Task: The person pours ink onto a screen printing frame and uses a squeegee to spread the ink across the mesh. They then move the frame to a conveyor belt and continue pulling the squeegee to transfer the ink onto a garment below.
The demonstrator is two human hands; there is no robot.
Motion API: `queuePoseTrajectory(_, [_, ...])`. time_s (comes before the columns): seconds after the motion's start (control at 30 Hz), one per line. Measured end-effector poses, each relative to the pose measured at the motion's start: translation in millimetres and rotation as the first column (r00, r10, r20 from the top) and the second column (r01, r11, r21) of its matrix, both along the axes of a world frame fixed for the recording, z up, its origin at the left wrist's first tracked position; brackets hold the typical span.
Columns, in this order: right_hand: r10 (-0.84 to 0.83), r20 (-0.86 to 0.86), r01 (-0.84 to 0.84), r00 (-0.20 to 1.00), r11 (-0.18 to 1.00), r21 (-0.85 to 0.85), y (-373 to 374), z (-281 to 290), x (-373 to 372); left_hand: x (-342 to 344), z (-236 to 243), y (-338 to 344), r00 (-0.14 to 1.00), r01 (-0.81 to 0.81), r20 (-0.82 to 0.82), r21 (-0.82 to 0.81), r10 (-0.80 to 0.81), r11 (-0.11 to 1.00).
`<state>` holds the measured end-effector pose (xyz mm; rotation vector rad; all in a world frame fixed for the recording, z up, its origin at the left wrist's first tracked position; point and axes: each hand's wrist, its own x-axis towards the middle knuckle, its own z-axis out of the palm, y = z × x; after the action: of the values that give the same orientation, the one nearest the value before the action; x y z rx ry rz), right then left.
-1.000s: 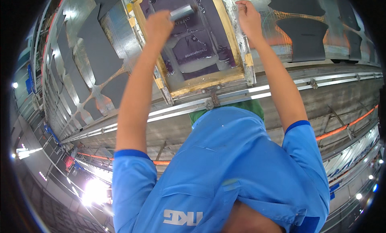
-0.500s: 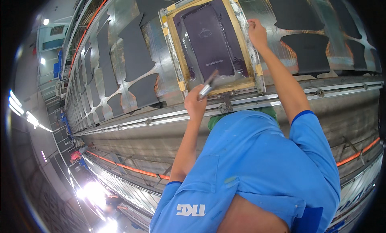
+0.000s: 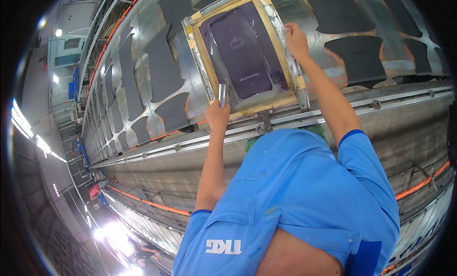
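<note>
A screen printing frame [image 3: 197, 59] with taped, yellowish borders lies on the long table in front of me. Its mesh [image 3: 240, 52] is dark purple, with a pale emblem and lettering showing in it. My left hand [image 3: 218, 115] is closed round a squeegee [image 3: 222, 93] with a shiny metal holder, at the frame's lower left corner. The squeegee's blade edge is hard to make out. At the upper right side of the frame, my right hand [image 3: 297, 42] has its fingers curled on the outer edge.
Dark grey cut panels [image 3: 354, 59] lie flat along the shiny table [image 3: 190, 54], on both sides of the frame. A metal rail [image 3: 342, 110] runs along the near table edge, with a bracket [image 3: 264, 123] below the frame. An orange pipe [image 3: 147, 200] runs lower down.
My left hand has moved left with the squeegee, from the frame's lower middle to its lower left corner, and the squeegee now stands more upright. My right hand stays at the frame's edge.
</note>
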<state>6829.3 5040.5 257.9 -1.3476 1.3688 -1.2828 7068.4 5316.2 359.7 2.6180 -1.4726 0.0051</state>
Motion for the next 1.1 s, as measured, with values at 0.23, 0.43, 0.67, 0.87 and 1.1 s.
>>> queuePoseTrajectory(0.23, [0.005,0.035,-0.006,0.999,1.000,0.015,2,-1,0,-18,-1,16,0.973,0.228,-0.058,0.187,-0.221,0.955])
queuePoseTrajectory(0.43, [-0.034,0.003,0.034,0.999,0.999,-0.008,2,-1,4,-42,-21,6,0.883,0.470,-0.008,0.036,-0.470,0.882])
queuePoseTrajectory(0.67, [0.010,-0.052,-0.010,0.999,1.000,0.015,-6,-5,4,-92,-32,-31,0.712,0.692,0.069,0.102,-0.699,0.715])
queuePoseTrajectory(0.87, [-0.027,-0.044,0.022,0.999,0.995,-0.100,-12,-8,2,-44,-14,-2,0.752,0.658,-0.050,0.015,-0.657,0.753])
queuePoseTrajectory(1.1, [0.031,-0.110,-0.042,0.993,0.994,-0.098,4,52,39,-32,1,12,0.839,0.500,-0.113,-0.226,-0.532,0.836])
